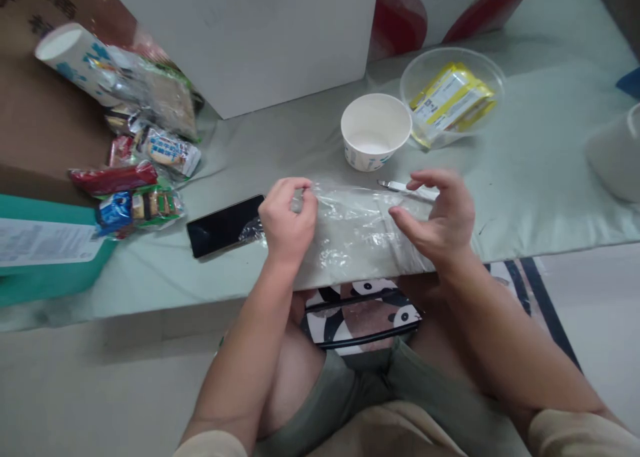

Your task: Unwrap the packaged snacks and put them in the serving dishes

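**Thin, crumpled, clear plastic film, its outline hard to trace**

We see the film spread on the pale green, cloth-covered table, along the near edge and between the two hands; whether it is a bag or a sheet we cannot tell. The bare left hand is curled nearly closed, pinching the film's far left edge between thumb and forefinger; its other fingertips are hidden from us. The bare right hand stands wide above the film's right part, thumb and fingers apart, with nothing in its grasp.

Behind the right fingers runs a slim silver-and-white utensil, partly covered, so we cannot name it surely. The black, flat phone loses its right end behind the left hand.

Farther off, we find a white, patterned paper bowl just beside a round, clear plastic tub of yellow packets. The large white box is cut off at the far side, and a pale, blurred vessel at the right.
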The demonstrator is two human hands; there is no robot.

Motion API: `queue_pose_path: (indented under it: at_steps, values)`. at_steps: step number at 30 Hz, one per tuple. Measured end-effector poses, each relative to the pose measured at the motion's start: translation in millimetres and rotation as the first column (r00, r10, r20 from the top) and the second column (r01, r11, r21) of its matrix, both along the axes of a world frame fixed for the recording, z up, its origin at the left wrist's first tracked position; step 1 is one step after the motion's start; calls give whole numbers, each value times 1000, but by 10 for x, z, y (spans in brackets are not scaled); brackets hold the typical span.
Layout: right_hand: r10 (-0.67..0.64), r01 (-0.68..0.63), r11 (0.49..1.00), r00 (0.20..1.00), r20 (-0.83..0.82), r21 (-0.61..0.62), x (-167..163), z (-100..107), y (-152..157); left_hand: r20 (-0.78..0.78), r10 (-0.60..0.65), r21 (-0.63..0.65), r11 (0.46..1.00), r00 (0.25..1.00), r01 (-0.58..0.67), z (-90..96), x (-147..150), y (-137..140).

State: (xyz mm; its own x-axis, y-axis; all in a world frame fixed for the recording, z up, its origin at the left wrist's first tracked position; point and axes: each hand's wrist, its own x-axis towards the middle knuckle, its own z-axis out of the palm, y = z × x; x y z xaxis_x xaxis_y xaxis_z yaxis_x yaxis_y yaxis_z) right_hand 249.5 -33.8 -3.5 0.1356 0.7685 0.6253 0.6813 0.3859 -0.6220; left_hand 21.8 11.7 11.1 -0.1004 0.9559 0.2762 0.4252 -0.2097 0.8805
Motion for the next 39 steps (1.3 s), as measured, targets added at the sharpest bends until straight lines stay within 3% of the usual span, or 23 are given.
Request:
queue_pose_path:
  at_steps: [4, 7, 12, 15, 18, 20, 22, 23, 25, 27, 29, 32, 35, 39]
  values:
    - [125, -127, 988, 992, -33, -88, 117, -183, 74, 161, 90, 40, 994, 983, -97, 12, -195, 15]
    - [168, -168, 972, 986, -17, -165, 118, -226, 134, 187, 98, 67, 991, 977, -112, 2, -314, 16]
    - [237, -237, 962, 971, -19, -132, 29, -139, 121, 8, 62, 190, 980, 998, -62, 5, -523, 16]
    - [247, -245, 966, 969, 5, -81, -14, -124, 93, -119, 39, 160, 987, 992, -19, 38, -607, -40]
    - [317, -318, 946, 948, -18, -70, -51, -134, 83, -128, -35, 125, 991, 991, 51, 23, -648, -98]
    - [347, -362, 929, 925, -154, -78, -65, -131, 79, 27, -102, 160, 982, 994, 97, -31, -682, -90]
    - [313, -369, 924, 879, -361, -98, -58, -123, 75, 320, -150, 189, 978, 936, 92, -98, -744, -25]
    - [279, -365, 924, 846, -454, -114, -48, -120, 73, 449, -155, 151, 984, 880, 97, -128, -788, 26]
    - [209, -344, 929, 792, -574, -137, -17, -122, 70, 524, -118, 46, 993, 844, 111, -166, -895, 153]
    - [165, -312, 940, 770, -616, -138, 13, -127, 68, 351, -35, 42, 999, 936, 21, -176, -1001, 281]
    - [152, -291, 948, 772, -618, -131, 33, -119, 64, -4, -20, 108, 994, 1000, 21, -168, -1071, 378]
    - [235, -351, 932, 776, -585, -92, 36, -51, 39, -278, -177, 47, 979, 944, 198, -170, -1056, 447]
    - [412, -496, 866, 777, -475, -61, -1, 75, -20, -300, -286, -37, 957, 910, 288, -209, -933, 477]
    - [606, -614, 782, 789, -100, -107, -141, 176, -140, -184, -250, -7, 967, 951, 253, -257, -785, 548]
